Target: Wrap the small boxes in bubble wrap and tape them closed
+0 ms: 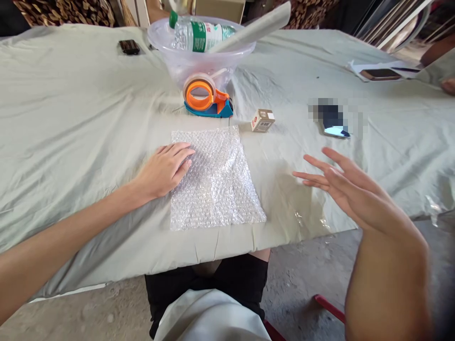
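Note:
A sheet of bubble wrap [216,184] lies flat on the cloth-covered table [88,118] in front of me. My left hand [165,168] rests on its left edge, palm down with the fingers stretched out. To the right of the sheet my right hand [341,187] hovers over the table, fingers spread and holding nothing. Just beyond the sheet's far right corner stands a small cardboard box [263,121]. Behind the sheet sits a tape dispenser [209,106], orange and blue, with a roll of tape on it.
A clear plastic basin [199,61] at the back holds a water bottle [202,37] and a white roll [256,28]. A black object [129,47] lies at far left. Right are a partly pixelated phone [336,130], another phone [380,74] and a person's hand [448,86].

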`<state>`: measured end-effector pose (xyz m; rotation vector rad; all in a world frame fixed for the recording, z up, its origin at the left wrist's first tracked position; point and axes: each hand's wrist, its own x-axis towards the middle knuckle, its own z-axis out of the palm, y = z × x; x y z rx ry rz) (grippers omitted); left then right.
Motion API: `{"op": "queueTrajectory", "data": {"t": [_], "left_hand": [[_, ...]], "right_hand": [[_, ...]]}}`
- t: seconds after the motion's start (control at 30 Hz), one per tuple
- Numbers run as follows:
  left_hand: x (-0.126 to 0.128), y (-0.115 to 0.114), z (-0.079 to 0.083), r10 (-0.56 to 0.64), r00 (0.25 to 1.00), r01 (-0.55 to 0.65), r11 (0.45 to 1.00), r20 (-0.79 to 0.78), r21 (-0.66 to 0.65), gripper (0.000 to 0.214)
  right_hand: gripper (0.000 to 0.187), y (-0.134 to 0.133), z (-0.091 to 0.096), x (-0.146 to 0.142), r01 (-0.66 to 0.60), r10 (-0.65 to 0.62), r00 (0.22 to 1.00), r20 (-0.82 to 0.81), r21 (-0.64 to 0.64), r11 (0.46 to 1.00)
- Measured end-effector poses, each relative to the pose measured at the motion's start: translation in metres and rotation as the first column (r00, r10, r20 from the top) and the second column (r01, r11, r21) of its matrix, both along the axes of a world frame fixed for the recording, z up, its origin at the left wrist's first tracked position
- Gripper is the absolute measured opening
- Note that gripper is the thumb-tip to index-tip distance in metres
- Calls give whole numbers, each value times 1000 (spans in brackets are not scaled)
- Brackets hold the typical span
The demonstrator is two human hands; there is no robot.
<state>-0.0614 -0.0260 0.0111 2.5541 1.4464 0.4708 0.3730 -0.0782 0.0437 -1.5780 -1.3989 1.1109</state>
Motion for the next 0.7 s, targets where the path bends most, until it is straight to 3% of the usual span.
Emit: {"op": "queueTrajectory", "data": {"t": [0.13,0.23,0.33,0.4,0.57,0.7], "left_hand": [[0,1,-1,-2,1000,3,1000,-3,4,58],[-1,1,-1,-7,1000,7,1000,-2,3,55],[-1,1,-1,-8,1000,8,1000,3,3,52],[-2,1,-2,-6,1000,6,1000,5,4,51],[-1,1,-1,4,1000,-4,1000,-5,0,51],[-1,0,0,9,1000,-9,1000,-14,-6,51]], "right_hand": [[77,63,6,-34,-150,108,942,317,109,983],[99,110,1,-58,-176,102,872,478,113,978],[105,141,1,-76,-266,131,769,626,126,956],[97,152,5,-83,-295,117,731,672,157,943],[53,159,9,-86,-339,130,744,655,203,919],[50,154,0,-81,-376,177,798,576,246,894]]}}
